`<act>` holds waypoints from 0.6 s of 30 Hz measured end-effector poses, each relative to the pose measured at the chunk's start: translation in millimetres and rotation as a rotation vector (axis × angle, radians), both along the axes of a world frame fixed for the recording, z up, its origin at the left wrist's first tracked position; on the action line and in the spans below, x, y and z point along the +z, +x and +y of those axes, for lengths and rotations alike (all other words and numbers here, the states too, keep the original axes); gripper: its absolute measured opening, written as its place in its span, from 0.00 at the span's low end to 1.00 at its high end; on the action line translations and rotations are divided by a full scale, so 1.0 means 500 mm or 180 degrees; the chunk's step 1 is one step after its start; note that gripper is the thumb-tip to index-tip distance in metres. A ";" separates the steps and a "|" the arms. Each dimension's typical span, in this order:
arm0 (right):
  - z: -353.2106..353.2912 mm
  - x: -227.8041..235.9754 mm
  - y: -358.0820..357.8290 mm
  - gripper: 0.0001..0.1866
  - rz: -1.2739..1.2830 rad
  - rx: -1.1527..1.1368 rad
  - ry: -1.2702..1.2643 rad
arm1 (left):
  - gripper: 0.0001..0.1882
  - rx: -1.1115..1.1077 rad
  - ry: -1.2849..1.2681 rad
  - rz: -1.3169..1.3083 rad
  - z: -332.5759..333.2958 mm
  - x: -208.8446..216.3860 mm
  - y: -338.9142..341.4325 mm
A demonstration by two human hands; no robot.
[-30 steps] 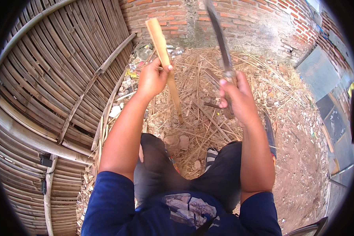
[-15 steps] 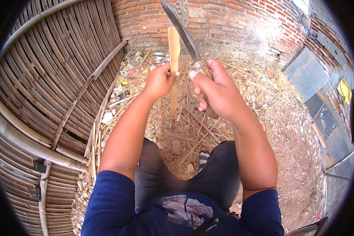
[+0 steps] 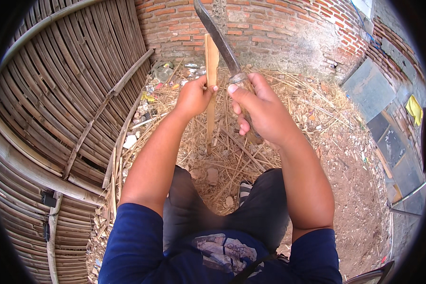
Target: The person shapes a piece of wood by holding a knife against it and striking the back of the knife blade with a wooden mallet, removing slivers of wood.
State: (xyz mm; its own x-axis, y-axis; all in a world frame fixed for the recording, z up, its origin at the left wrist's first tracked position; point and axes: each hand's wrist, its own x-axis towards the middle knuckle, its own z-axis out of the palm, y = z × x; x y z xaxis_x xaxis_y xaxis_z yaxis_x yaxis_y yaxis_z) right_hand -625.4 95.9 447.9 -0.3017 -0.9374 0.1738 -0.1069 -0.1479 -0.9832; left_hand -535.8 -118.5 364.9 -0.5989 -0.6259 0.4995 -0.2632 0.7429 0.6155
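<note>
My left hand [image 3: 194, 98] is closed around a flat, pale strip of split bamboo or wood [image 3: 211, 59], thumb across its near side. The strip stands upright, its narrower lower end reaching down toward the straw-covered ground. In my right hand [image 3: 260, 106] is a machete [image 3: 221, 41], gripped by its wooden handle with a metal collar at the top. Its dark, curved blade points up and leans left, the tip at the upper edge of the view. In the picture the blade passes close to the strip's top; I cannot tell whether they touch.
A bamboo-slat wall [image 3: 80, 94] rises on the left, and a brick wall [image 3: 265, 28] stands ahead. Straw and chips [image 3: 288, 94] litter the ground with bits of rubbish. On the right lean grey panels [image 3: 369, 87] beside a yellow cloth [image 3: 414, 110].
My left hand and the strip have shifted very slightly to the right. The machete and my right hand are almost where they were.
</note>
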 end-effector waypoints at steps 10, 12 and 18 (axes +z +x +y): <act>-0.011 -0.019 0.044 0.45 -0.1185 0.0173 -0.0387 | 0.21 -0.0688 0.1968 0.1719 0.223 -0.007 0.126; -0.027 -0.037 0.056 0.46 -0.1040 0.0078 -0.0565 | 0.23 -0.0907 0.1779 0.1723 0.259 0.018 0.141; -0.057 -0.057 0.089 0.38 -0.0572 0.0121 -0.0787 | 0.32 -0.0707 0.1157 0.0932 0.267 0.078 0.194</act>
